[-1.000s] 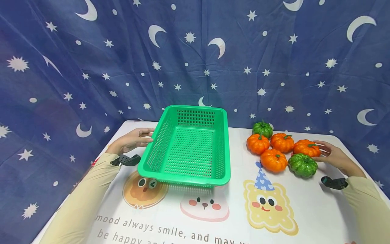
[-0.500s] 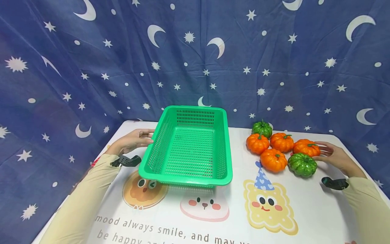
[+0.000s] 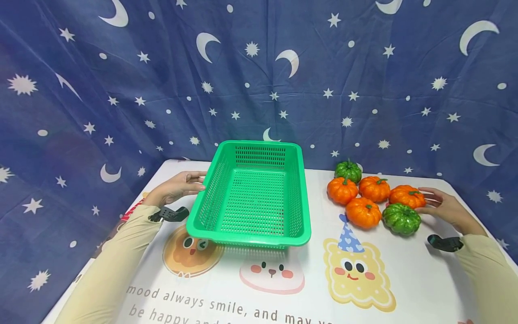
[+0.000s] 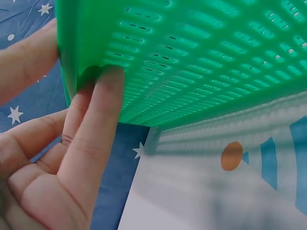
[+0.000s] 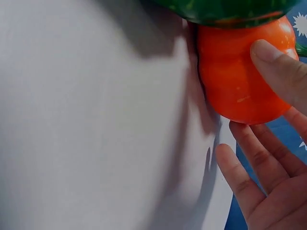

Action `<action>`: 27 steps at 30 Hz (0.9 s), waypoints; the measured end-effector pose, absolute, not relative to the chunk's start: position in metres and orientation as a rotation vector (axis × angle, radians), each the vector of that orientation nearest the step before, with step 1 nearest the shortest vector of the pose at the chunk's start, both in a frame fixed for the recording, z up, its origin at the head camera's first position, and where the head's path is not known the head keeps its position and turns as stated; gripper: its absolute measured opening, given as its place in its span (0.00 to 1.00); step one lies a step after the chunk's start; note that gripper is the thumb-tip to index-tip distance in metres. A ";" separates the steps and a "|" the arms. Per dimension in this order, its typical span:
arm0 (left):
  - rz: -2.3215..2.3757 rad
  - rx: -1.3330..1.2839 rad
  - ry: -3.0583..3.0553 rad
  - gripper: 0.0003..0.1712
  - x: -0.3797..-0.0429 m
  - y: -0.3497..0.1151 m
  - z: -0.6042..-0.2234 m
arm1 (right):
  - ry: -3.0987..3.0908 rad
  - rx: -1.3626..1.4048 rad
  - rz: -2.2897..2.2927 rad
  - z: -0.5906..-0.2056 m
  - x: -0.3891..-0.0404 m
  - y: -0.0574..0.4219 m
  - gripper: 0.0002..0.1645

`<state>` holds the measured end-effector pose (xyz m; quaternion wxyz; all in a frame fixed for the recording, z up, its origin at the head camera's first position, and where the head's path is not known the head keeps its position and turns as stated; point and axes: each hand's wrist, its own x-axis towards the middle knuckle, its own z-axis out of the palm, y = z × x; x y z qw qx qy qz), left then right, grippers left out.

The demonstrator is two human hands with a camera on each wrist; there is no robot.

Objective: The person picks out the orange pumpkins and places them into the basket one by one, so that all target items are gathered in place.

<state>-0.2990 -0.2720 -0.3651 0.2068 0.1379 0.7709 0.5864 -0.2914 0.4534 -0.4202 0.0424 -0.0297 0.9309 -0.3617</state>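
Observation:
In the head view, a green perforated plastic basket (image 3: 252, 240) stands in the middle of the white table, its inside bare. My left hand (image 3: 178, 188) holds its left side; the left wrist view shows fingers (image 4: 109, 91) tucked under the rim against the outer wall. At the right, an orange pumpkin (image 3: 404, 196) lies between the thumb and fingers of my right hand (image 3: 445, 209). The right wrist view shows that thumb on the pumpkin's skin and some fingertips at its edge, others spread apart. A green pumpkin (image 3: 402, 219) sits just in front of it.
Left of the held pumpkin are three more orange pumpkins (image 3: 363, 213) and a second green pumpkin (image 3: 348, 172) behind them. The tabletop (image 3: 315, 270) bears printed cartoons and lettering. A blue curtain (image 3: 251, 81) with moons and stars hangs behind the table.
The basket has shifted slightly to the right, its near end the most, with my left hand following a little. My right hand and the pumpkins have stayed put.

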 end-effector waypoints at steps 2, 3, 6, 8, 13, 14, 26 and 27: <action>1.643 0.383 2.139 0.39 -0.300 -0.272 -0.367 | 2.841 -0.104 -1.103 -0.420 -0.292 0.453 0.52; 1.647 0.385 2.134 0.39 -0.301 -0.273 -0.368 | 2.839 -0.113 -1.105 -0.420 -0.292 0.452 0.52; 1.656 0.391 2.122 0.39 -0.302 -0.274 -0.370 | 2.829 -0.143 -1.090 -0.420 -0.293 0.451 0.53; 1.662 0.399 2.117 0.39 -0.303 -0.274 -0.371 | 2.830 -0.160 -1.047 -0.419 -0.294 0.449 0.53; 1.688 0.398 2.101 0.39 -0.303 -0.273 -0.371 | 2.806 -0.191 -0.961 -0.418 -0.298 0.446 0.53; 1.691 0.401 2.097 0.39 -0.303 -0.273 -0.371 | 2.799 -0.197 -0.964 -0.418 -0.298 0.446 0.53; 1.666 0.382 2.123 0.40 -0.302 -0.272 -0.372 | 2.809 -0.146 -1.009 -0.420 -0.297 0.452 0.55; 1.665 0.380 2.125 0.40 -0.302 -0.272 -0.372 | 2.813 -0.143 -1.025 -0.421 -0.296 0.453 0.55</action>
